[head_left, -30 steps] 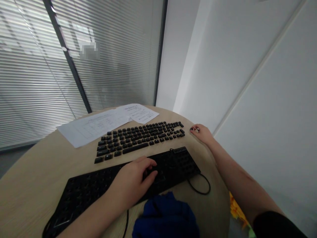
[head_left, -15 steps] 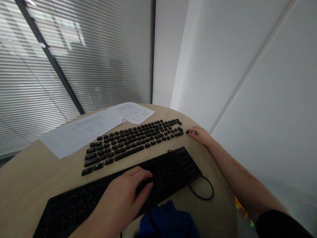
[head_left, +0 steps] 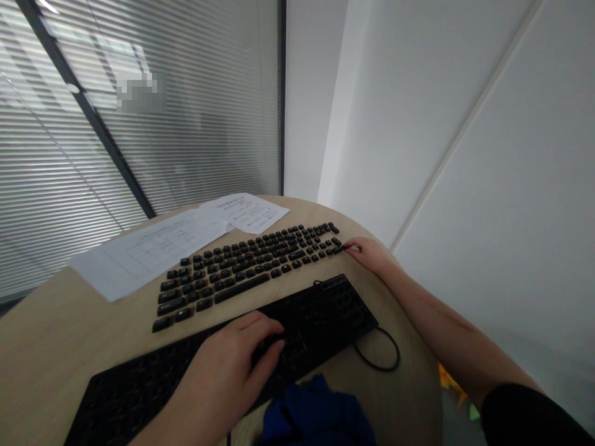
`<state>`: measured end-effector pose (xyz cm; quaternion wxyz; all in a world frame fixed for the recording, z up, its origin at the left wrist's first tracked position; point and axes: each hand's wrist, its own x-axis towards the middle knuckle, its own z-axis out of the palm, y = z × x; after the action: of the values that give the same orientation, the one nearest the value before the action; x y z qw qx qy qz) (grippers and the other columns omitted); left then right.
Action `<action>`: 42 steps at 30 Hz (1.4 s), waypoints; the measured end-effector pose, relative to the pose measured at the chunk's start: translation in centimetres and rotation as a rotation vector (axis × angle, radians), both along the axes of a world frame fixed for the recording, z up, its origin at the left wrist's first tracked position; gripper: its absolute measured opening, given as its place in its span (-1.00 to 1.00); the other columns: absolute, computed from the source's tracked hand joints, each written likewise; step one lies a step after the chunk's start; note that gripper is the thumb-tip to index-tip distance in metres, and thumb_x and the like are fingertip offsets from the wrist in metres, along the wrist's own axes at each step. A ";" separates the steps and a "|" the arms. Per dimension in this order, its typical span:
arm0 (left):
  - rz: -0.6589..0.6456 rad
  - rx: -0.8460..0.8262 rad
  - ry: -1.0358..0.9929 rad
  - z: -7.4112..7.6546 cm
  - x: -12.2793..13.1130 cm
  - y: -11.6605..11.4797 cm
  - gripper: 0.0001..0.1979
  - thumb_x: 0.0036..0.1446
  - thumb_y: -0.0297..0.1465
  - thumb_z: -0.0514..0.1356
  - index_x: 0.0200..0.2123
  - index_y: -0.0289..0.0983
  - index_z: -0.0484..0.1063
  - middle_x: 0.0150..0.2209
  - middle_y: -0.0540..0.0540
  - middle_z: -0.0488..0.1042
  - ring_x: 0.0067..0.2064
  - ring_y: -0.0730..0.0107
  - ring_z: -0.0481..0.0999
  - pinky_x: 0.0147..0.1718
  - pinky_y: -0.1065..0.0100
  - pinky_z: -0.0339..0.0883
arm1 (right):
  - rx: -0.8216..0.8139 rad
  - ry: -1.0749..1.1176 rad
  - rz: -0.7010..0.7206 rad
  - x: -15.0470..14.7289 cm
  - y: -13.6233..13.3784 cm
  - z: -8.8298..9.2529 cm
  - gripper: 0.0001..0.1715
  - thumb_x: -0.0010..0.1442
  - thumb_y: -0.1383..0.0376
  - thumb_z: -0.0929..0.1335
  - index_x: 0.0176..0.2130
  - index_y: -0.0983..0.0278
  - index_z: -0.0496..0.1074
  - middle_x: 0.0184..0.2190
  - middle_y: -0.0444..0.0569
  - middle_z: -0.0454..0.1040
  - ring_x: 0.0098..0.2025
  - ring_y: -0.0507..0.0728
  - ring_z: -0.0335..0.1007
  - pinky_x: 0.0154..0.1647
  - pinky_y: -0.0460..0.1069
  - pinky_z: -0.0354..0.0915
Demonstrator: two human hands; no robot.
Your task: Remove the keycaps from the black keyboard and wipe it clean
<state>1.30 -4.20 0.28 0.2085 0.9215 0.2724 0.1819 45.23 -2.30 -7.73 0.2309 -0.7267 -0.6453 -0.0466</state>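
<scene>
My left hand (head_left: 227, 359) lies over the middle of a black keyboard base (head_left: 325, 316) with its keycaps off. Its fingers are curled, with thumb tip and fingertips a little apart and only the dark base visible between them. Farther off, several black keycaps (head_left: 246, 279) lie on the table in keyboard order. At the right end of that layout, my right hand (head_left: 367, 253) pinches a small black keycap (head_left: 344, 248) close to the table, beside the other caps. Most of that cap is hidden by the fingers.
Printed paper sheets (head_left: 149, 254) lie on the round wooden table (head_left: 41, 353), left of and behind the keycaps. A black cable (head_left: 395, 365) loops out at the keyboard's right. Blue cloth (head_left: 320, 415) sits at the near edge. A white wall (head_left: 488, 186) stands to the right.
My right hand has moved slightly left with the keycap, closer to the end of the laid-out caps. My left hand stays over the keyboard base.
</scene>
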 end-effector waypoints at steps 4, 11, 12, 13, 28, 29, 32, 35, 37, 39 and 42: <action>0.012 0.018 -0.025 0.0 -0.1 0.0 -0.76 0.30 -0.27 0.10 -0.12 -0.11 0.57 -0.17 -0.04 0.64 -0.18 0.22 0.66 -0.19 0.26 0.53 | 0.024 0.004 -0.003 0.0 0.3 -0.4 -0.77 0.30 0.29 0.40 -0.08 0.21 0.63 -0.05 0.04 0.67 0.00 0.24 0.59 0.09 0.11 0.42; 0.016 0.019 0.010 0.3 -0.3 0.5 -0.74 0.32 -0.27 0.09 -0.12 -0.13 0.58 -0.18 -0.07 0.64 -0.18 0.22 0.64 -0.19 0.26 0.51 | 0.076 0.009 -0.028 0.1 0.2 -0.3 -0.69 0.29 0.23 0.39 -0.01 0.22 0.61 -0.11 0.05 0.68 -0.10 0.22 0.59 0.00 0.09 0.45; 0.023 0.028 0.013 0.6 -0.5 0.7 -0.73 0.32 -0.27 0.08 -0.13 -0.14 0.58 -0.18 -0.08 0.64 -0.18 0.22 0.64 -0.19 0.26 0.50 | 0.080 0.008 -0.040 0.2 0.1 -0.3 -0.68 0.30 0.21 0.38 0.00 0.24 0.61 -0.12 0.06 0.67 -0.13 0.22 0.59 -0.03 0.08 0.44; 0.029 0.043 0.017 0.8 -0.8 1.1 -0.72 0.32 -0.27 0.08 -0.14 -0.16 0.59 -0.18 -0.09 0.64 -0.16 0.21 0.63 -0.16 0.25 0.49 | 0.083 0.006 -0.053 0.2 0.1 -0.3 -0.66 0.32 0.19 0.37 0.00 0.25 0.60 -0.13 0.07 0.67 -0.14 0.22 0.58 -0.04 0.08 0.43; 0.470 0.044 -0.122 2.8 -3.6 4.4 -0.63 0.31 -0.15 0.10 -0.16 -0.27 0.59 -0.30 -0.09 0.62 -0.32 0.29 0.51 -0.24 0.28 0.35 | 0.125 -0.068 -0.253 -0.8 -1.5 -0.3 -0.55 0.38 0.13 0.24 -0.02 0.31 0.60 -0.11 0.20 0.65 -0.15 0.30 0.54 -0.16 0.07 0.31; 0.463 0.046 -0.107 3.0 -3.7 4.4 -0.62 0.32 -0.14 0.09 -0.17 -0.27 0.59 -0.30 -0.09 0.62 -0.31 0.29 0.52 -0.25 0.29 0.35 | 0.125 -0.073 -0.261 -0.8 -1.6 -0.3 -0.54 0.38 0.13 0.24 -0.02 0.31 0.60 -0.10 0.21 0.65 -0.15 0.29 0.54 -0.17 0.07 0.31; 0.425 0.027 0.004 3.8 -5.2 4.6 -0.60 0.31 -0.12 0.09 -0.17 -0.26 0.59 -0.30 -0.10 0.62 -0.30 0.28 0.53 -0.24 0.28 0.34 | 0.119 -0.085 -0.280 -0.8 -1.9 -0.4 -0.53 0.39 0.12 0.23 -0.01 0.32 0.59 -0.12 0.22 0.64 -0.16 0.29 0.54 -0.19 0.07 0.30; 0.391 -0.028 0.162 4.1 -8.2 4.5 -0.63 0.24 -0.13 0.13 -0.15 -0.25 0.60 -0.23 -0.12 0.64 -0.24 0.23 0.57 -0.20 0.27 0.38 | 0.112 -0.087 -0.294 -0.9 -2.0 -0.5 -0.53 0.39 0.12 0.22 -0.02 0.31 0.59 -0.14 0.23 0.64 -0.15 0.30 0.54 -0.19 0.08 0.30; 0.446 0.012 0.231 3.8 -10.4 3.5 -0.61 0.24 -0.12 0.12 -0.12 -0.25 0.60 -0.18 -0.16 0.65 -0.17 0.16 0.60 -0.14 0.23 0.40 | 0.107 -0.083 -0.299 -1.1 -2.0 -0.6 -0.54 0.40 0.13 0.22 -0.02 0.30 0.58 -0.14 0.23 0.64 -0.15 0.30 0.54 -0.18 0.08 0.30; 0.505 0.094 0.287 3.1 -12.3 1.9 -0.57 0.24 -0.10 0.10 -0.07 -0.26 0.58 -0.11 -0.23 0.65 -0.10 0.07 0.60 -0.07 0.15 0.42 | 0.099 -0.076 -0.297 -1.3 -2.0 -0.7 -0.55 0.40 0.13 0.22 -0.01 0.29 0.57 -0.14 0.22 0.64 -0.14 0.29 0.55 -0.17 0.08 0.31; 0.429 0.106 0.265 2.0 -14.1 -0.8 -0.56 0.27 -0.09 0.10 -0.01 -0.24 0.56 0.00 -0.22 0.61 0.01 0.05 0.58 0.07 0.11 0.40 | 0.079 -0.065 -0.274 -1.7 -2.0 -0.7 -0.57 0.38 0.11 0.27 0.03 0.29 0.55 -0.12 0.21 0.64 -0.12 0.31 0.55 -0.13 0.10 0.34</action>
<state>-12.82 -5.04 2.30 0.0791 0.8681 0.4768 0.1134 43.56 -4.28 -8.48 0.2300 -0.7964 -0.5448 -0.1265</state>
